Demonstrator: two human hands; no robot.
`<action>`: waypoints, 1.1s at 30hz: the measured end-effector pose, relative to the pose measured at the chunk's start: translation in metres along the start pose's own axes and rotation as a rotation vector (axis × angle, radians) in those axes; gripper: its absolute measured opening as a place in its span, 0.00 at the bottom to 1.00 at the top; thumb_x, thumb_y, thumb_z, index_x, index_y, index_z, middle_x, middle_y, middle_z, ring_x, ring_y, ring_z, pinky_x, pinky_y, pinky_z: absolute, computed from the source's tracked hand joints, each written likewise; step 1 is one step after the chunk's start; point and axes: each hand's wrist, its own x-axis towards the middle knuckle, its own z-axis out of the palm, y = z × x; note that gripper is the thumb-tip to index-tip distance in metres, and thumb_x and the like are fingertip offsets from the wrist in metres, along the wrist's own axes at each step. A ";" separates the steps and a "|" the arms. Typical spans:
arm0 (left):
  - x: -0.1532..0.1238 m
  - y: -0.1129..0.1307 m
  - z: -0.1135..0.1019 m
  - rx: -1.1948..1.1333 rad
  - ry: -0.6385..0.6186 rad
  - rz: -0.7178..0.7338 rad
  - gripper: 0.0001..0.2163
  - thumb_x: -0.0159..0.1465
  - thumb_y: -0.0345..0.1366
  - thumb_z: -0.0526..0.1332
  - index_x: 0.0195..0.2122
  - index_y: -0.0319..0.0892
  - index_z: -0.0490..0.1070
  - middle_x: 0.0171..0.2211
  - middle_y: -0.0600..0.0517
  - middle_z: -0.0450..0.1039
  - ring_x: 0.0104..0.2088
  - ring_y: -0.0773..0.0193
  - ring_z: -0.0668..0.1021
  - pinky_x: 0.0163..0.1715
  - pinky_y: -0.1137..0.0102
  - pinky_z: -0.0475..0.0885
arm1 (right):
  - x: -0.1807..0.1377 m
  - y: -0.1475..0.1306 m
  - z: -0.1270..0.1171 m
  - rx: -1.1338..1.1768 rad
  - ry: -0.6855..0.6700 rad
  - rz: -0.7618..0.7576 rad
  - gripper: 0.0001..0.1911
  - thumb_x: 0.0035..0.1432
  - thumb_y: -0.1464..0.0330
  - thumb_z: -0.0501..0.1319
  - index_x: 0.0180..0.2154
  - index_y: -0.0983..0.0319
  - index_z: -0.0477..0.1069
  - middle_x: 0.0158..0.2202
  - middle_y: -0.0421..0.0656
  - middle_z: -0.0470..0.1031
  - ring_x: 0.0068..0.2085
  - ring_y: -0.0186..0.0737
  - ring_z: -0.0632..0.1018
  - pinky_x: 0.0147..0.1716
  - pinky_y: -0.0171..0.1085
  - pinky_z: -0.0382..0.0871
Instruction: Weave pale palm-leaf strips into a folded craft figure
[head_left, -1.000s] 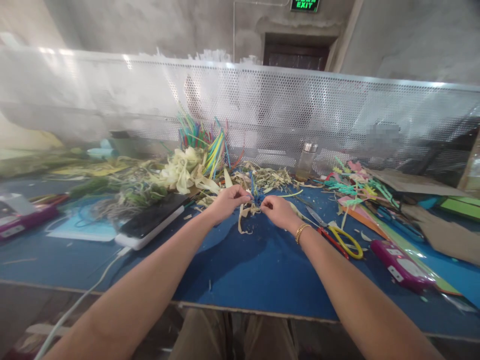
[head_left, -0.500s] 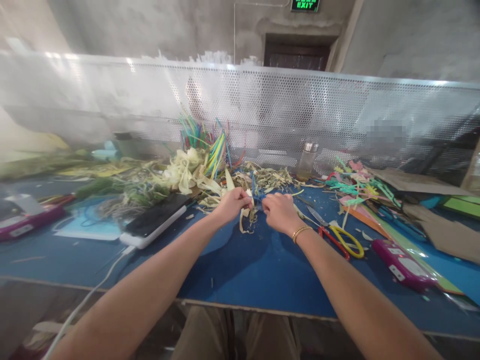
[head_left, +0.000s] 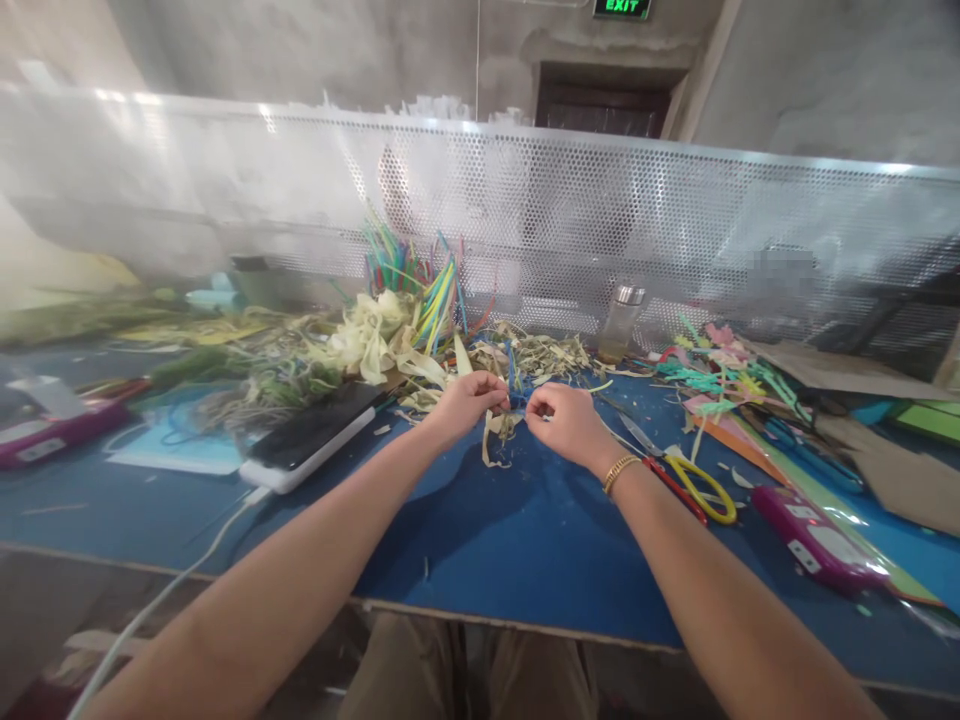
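Observation:
Near the middle of the blue table, my left hand (head_left: 471, 402) is closed, thumb and fingertips pinched together. Just to its right, my right hand (head_left: 564, 418), with a gold bracelet (head_left: 619, 470) at the wrist, also pinches. The two sets of fingertips are a short gap apart. What they hold is too small to make out. A pale dried husk strip (head_left: 489, 440) shows just below the left fingertips; whether it hangs or lies there, I cannot tell. Behind the fingers are blue strands (head_left: 517, 392) and a heap of dried husk scraps (head_left: 551, 356).
Left of my hands lie pale husks (head_left: 375, 335), coloured stems (head_left: 439, 300) and a phone-like black device (head_left: 319, 430) on a white cable. To the right are yellow-and-red-handled scissors (head_left: 697, 488), a purple device (head_left: 816, 540), paper flowers (head_left: 727, 350) and a glass bottle (head_left: 621, 325). A perforated metal screen (head_left: 570, 220) stands behind.
My right hand has turned slightly, its fingers curled with the pinch more visible. The left hand stays almost in place, still pinched. The view has shifted a little.

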 end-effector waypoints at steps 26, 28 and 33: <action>0.000 -0.001 0.001 0.214 -0.157 0.052 0.07 0.57 0.37 0.61 0.28 0.39 0.66 0.20 0.55 0.70 0.22 0.69 0.72 0.24 0.74 0.66 | 0.003 0.009 0.038 0.479 0.052 0.239 0.07 0.49 0.63 0.65 0.30 0.60 0.77 0.30 0.42 0.78 0.31 0.37 0.75 0.34 0.36 0.67; 0.002 -0.004 0.000 0.219 -0.148 0.038 0.07 0.57 0.37 0.61 0.28 0.39 0.66 0.21 0.55 0.71 0.22 0.68 0.73 0.25 0.73 0.68 | 0.002 0.006 0.039 0.377 0.104 0.258 0.07 0.48 0.63 0.66 0.26 0.60 0.77 0.27 0.42 0.77 0.29 0.37 0.74 0.32 0.36 0.65; 0.003 -0.008 -0.001 0.106 -0.164 0.004 0.08 0.54 0.34 0.64 0.31 0.39 0.66 0.24 0.53 0.74 0.25 0.68 0.76 0.27 0.73 0.70 | 0.003 0.003 0.039 0.273 0.235 0.252 0.09 0.49 0.64 0.62 0.22 0.60 0.75 0.26 0.41 0.74 0.28 0.35 0.72 0.30 0.35 0.62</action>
